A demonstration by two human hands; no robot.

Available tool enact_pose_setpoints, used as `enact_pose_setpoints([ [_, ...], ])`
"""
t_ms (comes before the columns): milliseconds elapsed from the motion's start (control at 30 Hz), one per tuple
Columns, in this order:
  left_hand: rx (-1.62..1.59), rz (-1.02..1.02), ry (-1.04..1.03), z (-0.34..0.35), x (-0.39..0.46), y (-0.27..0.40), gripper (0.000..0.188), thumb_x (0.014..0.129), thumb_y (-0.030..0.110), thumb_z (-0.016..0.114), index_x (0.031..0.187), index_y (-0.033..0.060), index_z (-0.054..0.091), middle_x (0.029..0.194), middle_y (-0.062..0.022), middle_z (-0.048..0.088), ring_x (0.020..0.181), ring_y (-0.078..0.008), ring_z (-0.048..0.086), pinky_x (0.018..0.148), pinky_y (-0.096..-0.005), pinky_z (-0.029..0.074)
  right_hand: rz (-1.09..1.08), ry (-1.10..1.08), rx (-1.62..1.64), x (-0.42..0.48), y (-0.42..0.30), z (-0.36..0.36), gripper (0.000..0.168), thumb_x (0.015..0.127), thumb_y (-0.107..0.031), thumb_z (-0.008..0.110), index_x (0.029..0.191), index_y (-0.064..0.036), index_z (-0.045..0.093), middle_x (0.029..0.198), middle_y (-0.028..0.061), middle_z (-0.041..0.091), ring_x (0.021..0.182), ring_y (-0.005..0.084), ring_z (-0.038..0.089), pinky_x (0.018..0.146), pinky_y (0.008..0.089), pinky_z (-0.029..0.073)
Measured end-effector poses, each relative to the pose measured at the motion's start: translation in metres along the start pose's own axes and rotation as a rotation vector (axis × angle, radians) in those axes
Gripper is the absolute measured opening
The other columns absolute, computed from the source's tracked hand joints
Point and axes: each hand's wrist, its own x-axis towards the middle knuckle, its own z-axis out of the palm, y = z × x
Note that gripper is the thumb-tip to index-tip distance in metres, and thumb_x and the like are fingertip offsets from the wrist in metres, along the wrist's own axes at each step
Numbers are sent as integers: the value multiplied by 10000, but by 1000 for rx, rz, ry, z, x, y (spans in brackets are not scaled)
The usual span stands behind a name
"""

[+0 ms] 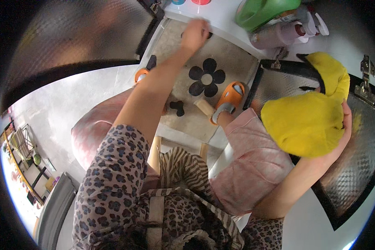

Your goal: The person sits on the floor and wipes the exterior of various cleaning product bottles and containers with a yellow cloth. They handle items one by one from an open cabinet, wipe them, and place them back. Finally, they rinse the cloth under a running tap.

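My right hand (347,122) grips a yellow plush item (303,122) with black-tipped parts, on the right above my knee. Its palm and most of its fingers are hidden behind the fuzzy fabric. Stretched out ahead, my left hand (197,34) is over the far end of a beige floor mat (228,56) with black flower shapes, close to a white ledge (218,22). That hand is blurred and its fingers look curled; whether anything is inside cannot be seen.
Beyond the ledge stand a green jug (265,12) and pump bottles (278,34). Black-framed doors with textured panels flank me, one at the left (81,34) and one at the right (353,162). My orange shoe (232,95) rests on the mat. Wooden stool legs (203,150) show below me.
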Motion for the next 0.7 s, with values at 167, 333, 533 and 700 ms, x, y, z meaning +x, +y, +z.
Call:
enact_pose_setpoints([
  [167,-160,271,-1088,-11,-157,46,336,738,307,614,983,84,554,1047,-98,533,1047,-301,481,889,-406,407,35,-150,218,7,6,-19,324,904,-161,379,1132,32,505,1071,183,588,971,281,585,859,401,478],
  [333,282,598,-727,32,-274,66,417,702,363,643,1032,119,564,1084,-36,527,1124,-266,429,954,-411,343,100,-2,205,-6,-5,-18,326,901,-163,386,1130,35,506,1085,188,576,960,288,583,867,396,467],
  [533,306,90,-866,19,-283,66,396,729,249,653,1063,74,532,1095,-81,527,1056,-277,480,862,-431,419,103,132,114,-6,-14,-31,308,874,-216,421,1074,-14,540,1019,130,606,939,261,591,848,392,467],
  [700,-486,-793,-92,-34,-208,91,369,831,202,566,1109,19,407,964,-134,535,828,-250,568,711,-367,491,43,228,125,-7,-31,-29,295,852,-260,451,1026,-49,562,983,94,620,927,240,596,822,374,477],
])
